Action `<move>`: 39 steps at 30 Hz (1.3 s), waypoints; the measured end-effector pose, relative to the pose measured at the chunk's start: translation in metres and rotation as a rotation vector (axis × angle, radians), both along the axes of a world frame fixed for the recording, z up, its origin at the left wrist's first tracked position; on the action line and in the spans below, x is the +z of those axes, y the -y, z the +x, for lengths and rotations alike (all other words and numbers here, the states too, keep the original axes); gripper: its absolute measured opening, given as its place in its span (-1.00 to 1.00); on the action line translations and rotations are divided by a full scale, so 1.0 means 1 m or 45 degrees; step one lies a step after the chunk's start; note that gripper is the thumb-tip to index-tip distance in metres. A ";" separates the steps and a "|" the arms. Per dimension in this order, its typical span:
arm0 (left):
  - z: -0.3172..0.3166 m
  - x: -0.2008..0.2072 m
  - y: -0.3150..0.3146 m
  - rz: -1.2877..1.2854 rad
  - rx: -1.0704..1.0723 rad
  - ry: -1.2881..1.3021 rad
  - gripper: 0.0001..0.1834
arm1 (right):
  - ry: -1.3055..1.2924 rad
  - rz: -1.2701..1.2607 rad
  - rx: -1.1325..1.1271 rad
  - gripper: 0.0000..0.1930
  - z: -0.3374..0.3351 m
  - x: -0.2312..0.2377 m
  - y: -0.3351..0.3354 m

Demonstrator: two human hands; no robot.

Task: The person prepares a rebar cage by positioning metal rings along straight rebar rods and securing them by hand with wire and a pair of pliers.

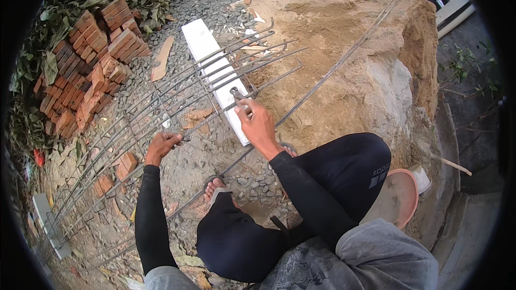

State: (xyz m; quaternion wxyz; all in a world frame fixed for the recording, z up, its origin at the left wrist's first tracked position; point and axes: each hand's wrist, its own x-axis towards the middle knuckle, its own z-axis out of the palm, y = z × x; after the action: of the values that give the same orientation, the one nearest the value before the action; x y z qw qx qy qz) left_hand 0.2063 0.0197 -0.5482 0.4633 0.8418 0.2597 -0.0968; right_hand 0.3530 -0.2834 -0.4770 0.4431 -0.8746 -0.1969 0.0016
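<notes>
A long cage of steel reinforcing bars (185,87) runs from the lower left toward the upper right. Near its right end it rests across a white rectangular block (200,37). My right hand (256,123) is closed around a dark metal hand tool (235,93) that looks like pincers, its head beside the cage over the white block. At the near side of the cage, my left hand (164,146) pinches a steel bar with thumb and fingers. Whether wire is at the tool's head is too small to tell.
Stacked red bricks (75,70) stand at the left among dry leaves. A big sand heap (322,32) rises at the right, with long bars (344,60) lying along it. A pink basin (411,196) sits by my right knee. Loose bricks (126,165) lie under the cage.
</notes>
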 end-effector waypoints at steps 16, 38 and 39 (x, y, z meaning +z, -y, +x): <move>0.005 0.000 0.008 -0.051 0.008 0.000 -0.56 | -0.001 -0.801 0.189 -0.50 0.034 -0.031 0.019; -0.007 -0.008 0.010 0.026 -0.002 0.102 -0.52 | -1.550 -0.077 0.666 -0.23 -0.116 -0.047 -0.035; -0.006 -0.006 0.013 0.016 -0.001 0.102 -0.52 | -1.507 -0.121 0.654 -0.22 -0.114 -0.049 -0.035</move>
State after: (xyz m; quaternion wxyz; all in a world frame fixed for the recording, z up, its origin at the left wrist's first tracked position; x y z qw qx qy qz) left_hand 0.2004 0.0070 -0.5541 0.4679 0.8480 0.2412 -0.0613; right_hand 0.2393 -0.2487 -0.5257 0.4232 -0.6694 -0.1221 0.5982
